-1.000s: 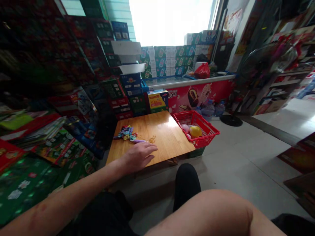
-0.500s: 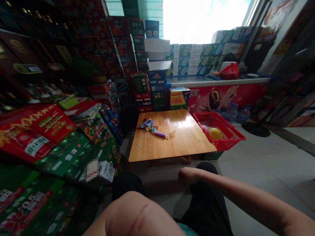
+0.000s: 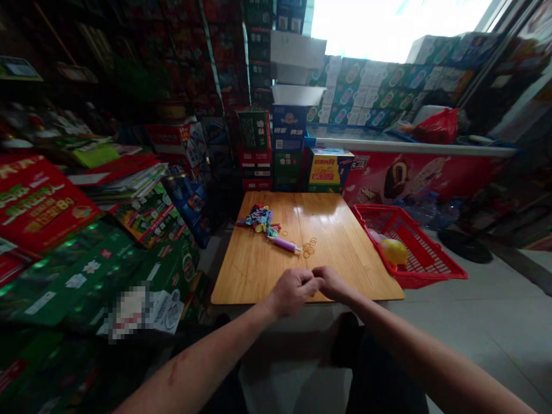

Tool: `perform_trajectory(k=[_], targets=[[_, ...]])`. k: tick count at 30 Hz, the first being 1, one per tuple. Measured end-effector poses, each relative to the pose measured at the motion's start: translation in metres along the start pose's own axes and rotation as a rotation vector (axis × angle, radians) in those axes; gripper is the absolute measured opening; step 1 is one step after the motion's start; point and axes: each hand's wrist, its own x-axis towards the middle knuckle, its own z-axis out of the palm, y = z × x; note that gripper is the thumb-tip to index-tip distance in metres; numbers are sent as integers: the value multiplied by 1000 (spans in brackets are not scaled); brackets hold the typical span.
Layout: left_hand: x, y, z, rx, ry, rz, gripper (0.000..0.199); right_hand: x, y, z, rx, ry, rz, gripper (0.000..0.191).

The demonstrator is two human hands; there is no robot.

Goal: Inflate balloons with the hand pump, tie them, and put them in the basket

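My left hand (image 3: pixel 294 291) and my right hand (image 3: pixel 333 282) meet over the front edge of the wooden table (image 3: pixel 245 276). Both have curled fingers, and whatever lies between them is too small or hidden to make out. Beyond them on the tabletop lies a purple cylindrical pump (image 3: pixel 284 244) with a pale tip. Several loose tan rubber bands (image 3: pixel 309 248) are just right of that tip. A heap of multicoloured balloons (image 3: pixel 260 219) touches the table farther back on the left.
A red basket (image 3: pixel 425 253) holding a yellow balloon (image 3: pixel 394 251) stands against the table's right side. Stacked cartons (image 3: pixel 288 135) rise behind the table, and green drink packs (image 3: pixel 90 270) crowd the left. A pink-fronted freezer (image 3: pixel 375 178) is behind the basket.
Both hands have come together over the table's front edge; the left arm swung forward from low in front and the right hand rose from beside the knee. The view has tilted and turned slightly left.
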Motion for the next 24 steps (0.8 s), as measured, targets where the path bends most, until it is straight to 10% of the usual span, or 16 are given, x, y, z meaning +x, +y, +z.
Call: perform_trajectory(k=[9,17,24], targets=[[52,-150,-96,6,689,-222,46,138,-22,57,-412,6,-73,20],[62,-165,-112,-15,637,-237,44,235,-42,121,-513,83,1,23],[68,-171,-132,174,720,-177,23,241,-71,106,-329,85,29,28]])
